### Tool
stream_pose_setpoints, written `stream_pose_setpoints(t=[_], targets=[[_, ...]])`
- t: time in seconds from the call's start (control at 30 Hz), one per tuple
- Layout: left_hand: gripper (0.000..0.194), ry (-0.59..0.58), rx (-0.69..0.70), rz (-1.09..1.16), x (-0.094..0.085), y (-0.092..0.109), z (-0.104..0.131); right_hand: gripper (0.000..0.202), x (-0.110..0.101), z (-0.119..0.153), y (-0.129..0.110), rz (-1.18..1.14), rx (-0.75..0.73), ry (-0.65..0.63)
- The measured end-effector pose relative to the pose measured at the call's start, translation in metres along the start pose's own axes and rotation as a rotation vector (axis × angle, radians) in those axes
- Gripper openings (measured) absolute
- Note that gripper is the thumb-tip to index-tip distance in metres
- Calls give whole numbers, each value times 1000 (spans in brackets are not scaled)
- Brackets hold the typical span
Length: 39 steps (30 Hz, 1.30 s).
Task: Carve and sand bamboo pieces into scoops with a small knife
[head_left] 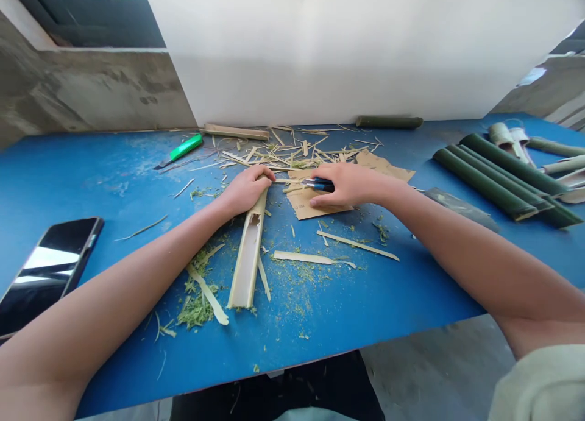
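Shining phone: lay on the blue table, well left of the split bamboo, beyond the left forearm.
Green cutter: rested farther back than the split bamboo and to its left, blade angled leftward.
Green shavings: sat heaped just left of the split bamboo's near end.
Left hand: was clamped over the split bamboo's far end.
Split bamboo: lay lengthwise between the forearms, hollow side up.
Pale strips: were scattered thickly behind the split bamboo.
Brown paper: lay just right of the split bamboo's far end, partly under the right hand.
Black-and-blue knife: pointed toward the split bamboo; whether its blade touched a strip, I could not tell.
Right hand: was closed around that knife, apart from the left.
Green bamboo pieces: lay side by side, well right of the split bamboo.
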<state>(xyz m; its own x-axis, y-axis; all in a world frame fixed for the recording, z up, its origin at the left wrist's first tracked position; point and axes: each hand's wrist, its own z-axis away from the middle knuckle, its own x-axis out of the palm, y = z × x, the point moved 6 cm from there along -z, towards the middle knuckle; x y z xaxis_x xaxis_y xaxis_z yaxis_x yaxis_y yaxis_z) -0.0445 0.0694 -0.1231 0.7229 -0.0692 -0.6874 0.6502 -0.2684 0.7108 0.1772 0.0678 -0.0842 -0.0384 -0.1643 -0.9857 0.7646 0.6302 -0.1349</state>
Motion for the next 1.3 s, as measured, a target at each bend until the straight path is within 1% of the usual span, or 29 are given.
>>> stream_pose_setpoints(t=[0.1,0.17,0.23,0.3,0.4,0.57,0.67,0.73,0.83,0.9,0.93,0.97,1.0,1.1,1.13,1.17,1.2,1.3], targets=[[22,4,16,0,0,-1,-1,60,-3,-1,2,22,11,83],[23,-3,25,0,1,0,-1,65,-4,-2,5,33,64,120],[23,-6,24,-1,1,0,-1,68,-1,-3,7,49,117,112],[23,-3,17,-3,0,1,-1,66,4,-4,7,64,127,74],[22,-1,17,5,0,0,0,58,8,-3,2,64,91,62],[22,0,2,5,0,-2,-1,36,7,0,-12,93,4,127],[20,3,10,9,0,-1,-1,29,9,-3,-7,71,12,133],[20,2,10,10,-1,0,0,33,9,-6,2,62,61,130],[21,-2,6,9,-1,0,0,47,1,-6,19,137,223,193],[22,-3,5,11,-1,-1,0,48,-8,-2,26,200,341,253],[22,-2,4,12,-1,-1,0,46,-11,1,26,208,363,273],[22,-2,3,12,-1,-1,0,43,-12,2,23,194,343,277],[22,0,3,11,-1,-1,0,40,-11,1,17,159,282,255],[22,3,2,3,-1,0,0,33,3,-2,-8,7,-35,101],[22,4,4,2,-1,0,1,33,8,-3,-13,-24,-93,70],[22,4,5,3,-1,0,1,36,11,-5,-13,-34,-102,63],[21,3,6,7,-1,0,1,40,12,-6,-9,-25,-61,78],[20,-2,2,23,-1,0,0,53,7,-7,13,69,175,174]])
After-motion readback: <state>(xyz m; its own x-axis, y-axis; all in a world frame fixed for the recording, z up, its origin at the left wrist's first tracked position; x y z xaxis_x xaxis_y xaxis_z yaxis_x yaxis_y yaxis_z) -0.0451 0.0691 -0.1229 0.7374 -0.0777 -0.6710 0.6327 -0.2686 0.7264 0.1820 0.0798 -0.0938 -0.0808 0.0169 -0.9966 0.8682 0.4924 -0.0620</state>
